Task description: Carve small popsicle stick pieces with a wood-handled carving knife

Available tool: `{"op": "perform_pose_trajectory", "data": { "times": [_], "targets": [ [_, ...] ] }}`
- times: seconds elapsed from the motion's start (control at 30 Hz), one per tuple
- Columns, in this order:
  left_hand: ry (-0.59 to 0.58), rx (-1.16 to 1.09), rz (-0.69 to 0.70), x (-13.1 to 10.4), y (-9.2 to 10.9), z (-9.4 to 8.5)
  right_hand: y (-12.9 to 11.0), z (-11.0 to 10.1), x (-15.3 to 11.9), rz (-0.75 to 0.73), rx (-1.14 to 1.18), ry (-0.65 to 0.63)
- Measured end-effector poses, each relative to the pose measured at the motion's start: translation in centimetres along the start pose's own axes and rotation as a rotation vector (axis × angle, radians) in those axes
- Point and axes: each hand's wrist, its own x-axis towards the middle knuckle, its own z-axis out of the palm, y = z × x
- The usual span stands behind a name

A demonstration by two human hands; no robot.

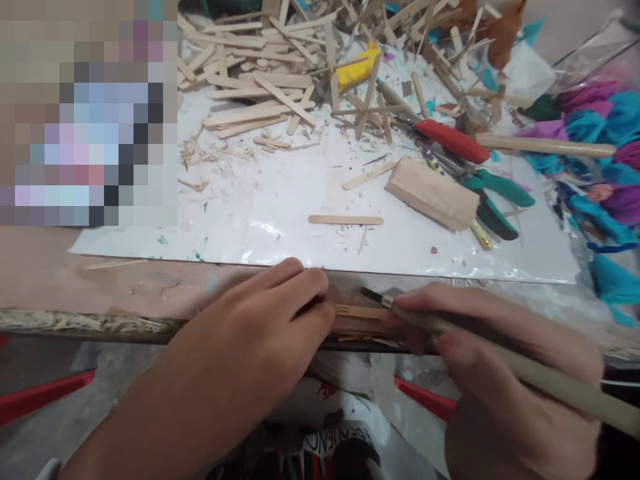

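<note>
One wooden stick [360,311] runs sideways from the left hand [265,313], fingers closed on its end, toward the right hand [505,393], closed round a tool [545,377].

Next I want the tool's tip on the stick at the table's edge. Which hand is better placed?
Right, I'd say: the right hand already holds the long-handled tool, its dark tip close to the wooden stick. The left hand is at the stick's other end.

tool [540,377]: beige, dark tip
sheet [260,187]: white, green specks
pliers [505,188]: green
far wrapper [357,69]: yellow
right paper [585,128]: blue, purple
</note>
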Motion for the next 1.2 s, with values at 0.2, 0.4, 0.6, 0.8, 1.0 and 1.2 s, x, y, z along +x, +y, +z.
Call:
{"op": "perform_pose_trajectory", "data": {
  "times": [0.2, 0.4, 0.6, 0.8, 1.0, 1.2],
  "targets": [
    [-0.012, 0.012, -0.025, 0.1, 0.2, -0.2, -1.8, 0.1, 2.4, 0.150, 0.062, -0.013],
    [-0.007, 0.032, -0.030, 0.3, 0.4, -0.2, -1.5, 0.1, 2.7, 0.138, 0.012, -0.009],
    [0.001, 0.005, -0.037, 0.4, 0.5, -0.3, -2.1, 0.6, 3.3, 0.218, 0.016, -0.021],
    [-0.021, -0.007, -0.033, 0.4, 0.4, -0.2, -2.5, 0.5, 3.2, 0.223, 0.034, -0.001],
    [-0.031, -0.017, -0.049, 0.5, 0.5, -0.3, -2.3, 0.6, 3.9, 0.229, 0.052, -0.003],
    [-0.019, -0.005, -0.028, 0.7, 0.6, -0.3, -2.3, 0.5, 4.0, 0.299, 0.059, 0.024]
  ]
}}
